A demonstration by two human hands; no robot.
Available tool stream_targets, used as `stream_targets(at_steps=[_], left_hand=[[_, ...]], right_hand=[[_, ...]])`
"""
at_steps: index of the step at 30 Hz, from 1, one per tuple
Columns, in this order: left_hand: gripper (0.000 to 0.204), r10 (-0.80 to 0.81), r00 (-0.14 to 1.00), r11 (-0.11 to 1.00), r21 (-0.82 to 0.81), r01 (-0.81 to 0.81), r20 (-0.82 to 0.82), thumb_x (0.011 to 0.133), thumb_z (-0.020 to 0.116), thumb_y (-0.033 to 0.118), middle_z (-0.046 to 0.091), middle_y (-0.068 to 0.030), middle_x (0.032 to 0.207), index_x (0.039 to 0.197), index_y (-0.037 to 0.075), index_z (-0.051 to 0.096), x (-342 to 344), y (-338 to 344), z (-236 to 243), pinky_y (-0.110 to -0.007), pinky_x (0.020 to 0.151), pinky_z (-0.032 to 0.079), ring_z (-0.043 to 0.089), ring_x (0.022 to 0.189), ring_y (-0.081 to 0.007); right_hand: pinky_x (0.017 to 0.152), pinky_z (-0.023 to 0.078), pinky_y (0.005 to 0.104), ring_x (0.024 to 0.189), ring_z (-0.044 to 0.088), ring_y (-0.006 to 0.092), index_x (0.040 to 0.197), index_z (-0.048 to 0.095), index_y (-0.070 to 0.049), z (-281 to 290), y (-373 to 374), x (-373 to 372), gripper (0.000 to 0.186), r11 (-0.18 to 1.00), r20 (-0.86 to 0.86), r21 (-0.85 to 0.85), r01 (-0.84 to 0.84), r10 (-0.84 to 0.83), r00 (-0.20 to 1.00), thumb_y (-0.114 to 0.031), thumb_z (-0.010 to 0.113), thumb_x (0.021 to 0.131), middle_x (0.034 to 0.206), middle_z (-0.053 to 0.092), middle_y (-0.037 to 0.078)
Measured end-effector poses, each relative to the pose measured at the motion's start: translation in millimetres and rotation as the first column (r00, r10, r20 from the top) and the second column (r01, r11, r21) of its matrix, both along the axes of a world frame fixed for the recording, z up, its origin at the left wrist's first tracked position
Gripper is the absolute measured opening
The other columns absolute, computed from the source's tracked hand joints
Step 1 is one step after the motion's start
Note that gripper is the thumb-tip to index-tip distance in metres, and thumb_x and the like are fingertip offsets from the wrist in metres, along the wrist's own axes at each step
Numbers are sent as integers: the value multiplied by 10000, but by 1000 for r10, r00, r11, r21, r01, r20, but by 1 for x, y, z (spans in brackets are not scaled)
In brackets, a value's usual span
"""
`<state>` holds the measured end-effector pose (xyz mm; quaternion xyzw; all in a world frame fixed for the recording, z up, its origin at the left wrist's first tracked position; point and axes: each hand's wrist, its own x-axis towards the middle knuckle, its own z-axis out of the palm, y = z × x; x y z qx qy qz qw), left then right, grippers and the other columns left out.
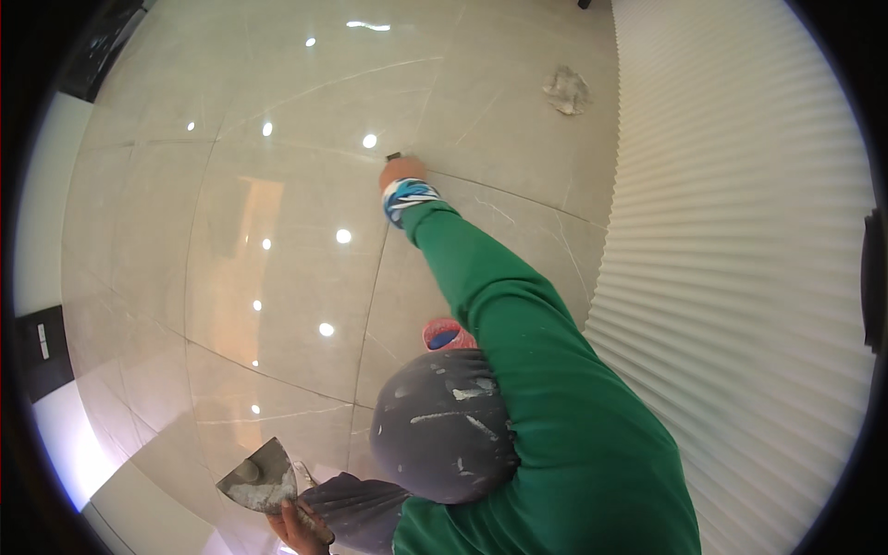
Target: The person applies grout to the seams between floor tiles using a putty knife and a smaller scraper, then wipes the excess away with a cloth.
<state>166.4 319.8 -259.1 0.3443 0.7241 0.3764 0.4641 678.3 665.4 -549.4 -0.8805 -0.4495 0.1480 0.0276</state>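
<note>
At the lower left, my left hand [301, 529] is closed round the handle of a wide putty knife [261, 481]. Whitish filler is smeared along the blade, and a grey lump sits on it. My right arm, in a green sleeve, stretches far forward over the tiled floor [296, 199]. A blue-and-white patterned cuff shows at its wrist. My right hand [403, 171] is closed, low at the floor beside a crossing of tile joints. A small dark flat tool [395, 156] pokes out past its fingers; the hand hides the rest of it.
A crumpled whitish sheet [566, 91] lies on the floor at the far right. White ribbed panelling [731, 231] lines the right side. My bent knee [444, 425], in stained grey trousers, and a pink shoe [449, 335] are below my arm. A black panel [43, 351] stands at the left edge.
</note>
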Motion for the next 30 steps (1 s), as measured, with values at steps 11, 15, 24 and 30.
stream_targets(at_steps=[11,15,24,30], left_hand=[[297,-133,746,922,-195,334,653,1012,500,283,508,-94,594,1150,21,485,126,71,-18,-275,284,310,392,318,-161],[346,-303,572,794,-130,593,762,995,524,261,502,-103,566,1212,-5,479,216,62,5,-276,285,323,393,311,-165],[219,-804,514,595,396,699,300,1035,490,177,562,-76,630,1137,-9,542,213,21,175,-265,432,419,519,478,-139],[643,-506,371,-99,479,872,-779,787,615,-62,616,-142,877,1409,74,532,218,2,217,-439,646,521,634,755,-364]], right_hand=[[913,527,342,955,649,152,1312,616,-15,180,-226,-37,386,776,-818,571,267,565,107,27,561,932,1087,683,39],[1032,477,358,1159,635,224,1405,556,-45,267,-305,-18,550,610,-636,770,185,757,149,106,521,878,1265,650,108],[916,544,419,1039,675,369,1388,541,-27,373,-410,-42,514,715,-692,684,145,574,438,67,484,887,1243,656,181],[668,529,387,860,695,307,1212,571,85,515,-460,-77,333,759,-775,150,633,488,-401,-141,463,993,1029,696,206]])
